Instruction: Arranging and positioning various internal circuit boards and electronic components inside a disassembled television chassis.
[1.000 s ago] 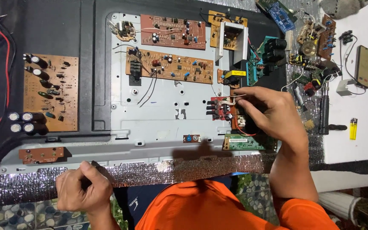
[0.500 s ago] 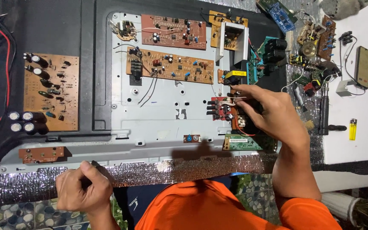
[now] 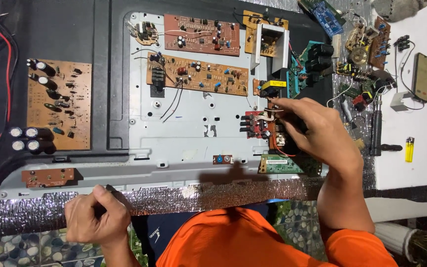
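Note:
My right hand [image 3: 315, 131] rests on a small red and orange circuit board [image 3: 259, 126] at the right side of a grey metal chassis [image 3: 198, 138], its fingers pinching thin wires on that board. My left hand [image 3: 97, 217] is curled around a thin dark tool at the near edge of the silver foil mat [image 3: 213, 190], away from the boards. Two brown circuit boards [image 3: 198, 74] are fixed higher on the chassis.
A loose brown board with black capacitors [image 3: 58, 111] lies on the black panel at left, with red and black wires beside it. At right are a green board [image 3: 307, 64], a pile of small parts, a phone [image 3: 421, 76], a screwdriver [image 3: 377, 131] and a yellow lighter [image 3: 409, 149].
My right hand's fingers have shifted slightly over the small red board. My left hand stays closed on the tool in the same spot.

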